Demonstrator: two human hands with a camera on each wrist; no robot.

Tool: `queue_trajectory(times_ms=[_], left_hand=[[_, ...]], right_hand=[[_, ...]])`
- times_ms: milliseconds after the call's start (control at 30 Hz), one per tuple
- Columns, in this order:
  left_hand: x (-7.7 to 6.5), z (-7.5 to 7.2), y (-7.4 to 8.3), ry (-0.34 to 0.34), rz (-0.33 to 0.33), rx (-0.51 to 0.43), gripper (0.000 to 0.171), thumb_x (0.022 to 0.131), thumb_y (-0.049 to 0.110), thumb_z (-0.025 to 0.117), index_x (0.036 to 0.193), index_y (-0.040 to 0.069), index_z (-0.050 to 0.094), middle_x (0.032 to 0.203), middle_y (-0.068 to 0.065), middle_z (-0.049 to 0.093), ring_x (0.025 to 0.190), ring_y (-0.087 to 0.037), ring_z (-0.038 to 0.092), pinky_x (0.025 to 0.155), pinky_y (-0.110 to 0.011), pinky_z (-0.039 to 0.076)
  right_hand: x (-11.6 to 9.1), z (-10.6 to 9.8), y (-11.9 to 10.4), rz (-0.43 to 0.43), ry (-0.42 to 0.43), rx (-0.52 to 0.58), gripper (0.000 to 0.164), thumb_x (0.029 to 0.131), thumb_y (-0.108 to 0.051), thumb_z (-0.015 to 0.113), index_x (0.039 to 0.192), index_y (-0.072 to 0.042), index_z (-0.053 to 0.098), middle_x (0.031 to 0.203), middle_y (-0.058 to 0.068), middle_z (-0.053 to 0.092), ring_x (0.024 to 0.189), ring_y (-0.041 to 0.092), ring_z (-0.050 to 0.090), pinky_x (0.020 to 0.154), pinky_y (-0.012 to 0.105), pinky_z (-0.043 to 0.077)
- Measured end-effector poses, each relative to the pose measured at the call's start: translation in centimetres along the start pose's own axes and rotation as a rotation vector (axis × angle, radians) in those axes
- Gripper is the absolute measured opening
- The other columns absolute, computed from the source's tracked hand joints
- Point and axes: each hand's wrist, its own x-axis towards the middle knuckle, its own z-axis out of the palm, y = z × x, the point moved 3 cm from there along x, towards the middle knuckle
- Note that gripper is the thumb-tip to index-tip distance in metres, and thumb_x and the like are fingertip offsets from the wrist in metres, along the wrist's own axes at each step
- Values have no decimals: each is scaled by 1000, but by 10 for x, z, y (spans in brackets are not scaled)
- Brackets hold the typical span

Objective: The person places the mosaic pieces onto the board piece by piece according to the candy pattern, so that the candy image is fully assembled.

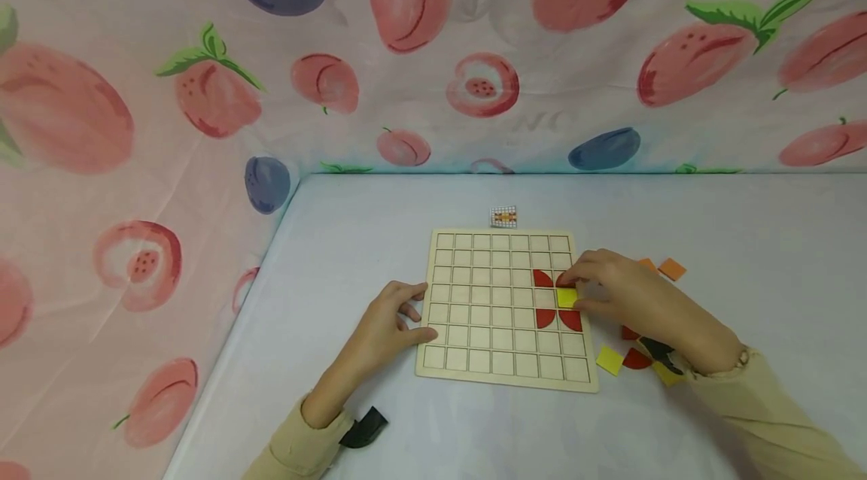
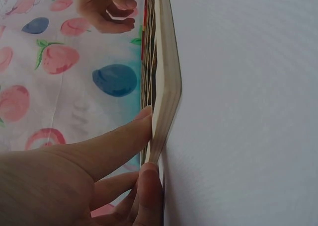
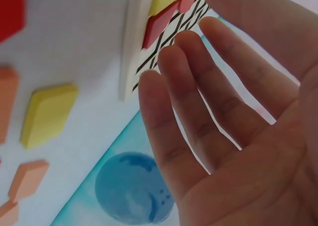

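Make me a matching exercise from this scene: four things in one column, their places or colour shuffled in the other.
Column one:
1. Small patterned card
2. Left hand
3. Right hand
4. Quarter-circle pieces on the grid board

Column two:
A. Red
B. Reaching over the board's right edge
C. Just beyond the board's far edge
D. At the board's left edge

Right pairs: 1-C, 2-D, 3-B, 4-A
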Motion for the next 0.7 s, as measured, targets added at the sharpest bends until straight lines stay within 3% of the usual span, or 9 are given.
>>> queue_trajectory(times_ms=[300,500,700], left_hand=[[0,0,0,2,-9,7,68,76,7,85,137,2,56,122,-6,57,86,-12,56,70,-21,50],[0,0,1,2,-17,8,68,76,7,85,137,2,56,123,-6,57,85,-12,57,69,-21,50],[0,0,2,1,-11,4,67,77,7,85,137,2,56,123,-6,57,85,-12,57,69,-21,50]], right_hand=[[-8,-4,16,88,1,-27,33,80,-17,83,111,-10,73,111,5,66,105,27,59,88,47,54],[-14,-5,26,153,9,-40,35,79,-17,84,111,-9,73,114,10,66,109,32,57,90,51,53],[-20,-7,35,162,7,-27,34,78,-16,85,109,-7,73,109,9,66,99,27,59,83,47,56]])
